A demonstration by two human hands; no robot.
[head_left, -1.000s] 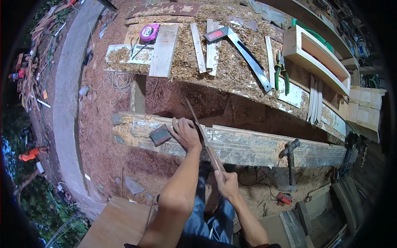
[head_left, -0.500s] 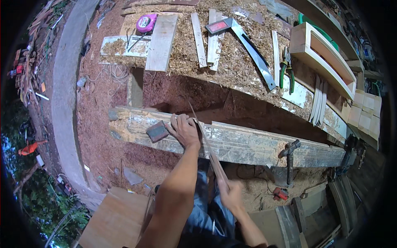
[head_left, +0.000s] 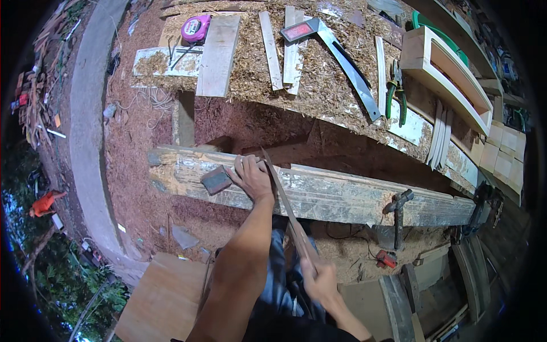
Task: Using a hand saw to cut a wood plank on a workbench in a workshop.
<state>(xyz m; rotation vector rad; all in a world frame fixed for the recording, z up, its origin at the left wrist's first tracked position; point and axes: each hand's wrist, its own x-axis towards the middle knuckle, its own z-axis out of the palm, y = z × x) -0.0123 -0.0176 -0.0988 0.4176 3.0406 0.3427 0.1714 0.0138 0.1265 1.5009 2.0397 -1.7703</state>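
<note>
A handsaw (head_left: pixel 283 194) slants across a long, worn wooden beam (head_left: pixel 342 196), its narrow tip pointing away from me. My right hand (head_left: pixel 319 281) is closed around its handle, low in front of my legs. On the beam, just left of the blade, my left hand (head_left: pixel 253 179) presses down with bent fingers. A small pale wooden edge shows by those fingertips, but what they hold is mostly hidden under the hand. Beside my left thumb lies a dark, block-shaped piece (head_left: pixel 216 180). Farther right, a hammer (head_left: pixel 399 214) rests with its head on the beam and its handle hanging toward me.
Beyond the beam, a shavings-covered bench (head_left: pixel 250 68) holds a pink tape measure (head_left: pixel 195 29), a try square (head_left: pixel 347 71), pliers (head_left: pixel 395 94), wood strips (head_left: pixel 270 51) and an open wooden box frame (head_left: pixel 447 74). A plywood sheet (head_left: pixel 162 302) stands near left. A person in orange (head_left: pixel 44 203) is far left.
The saw and my right hand have shifted slightly down and toward me along the stroke. My left hand stays in place on the beam. The distant person in orange has changed posture.
</note>
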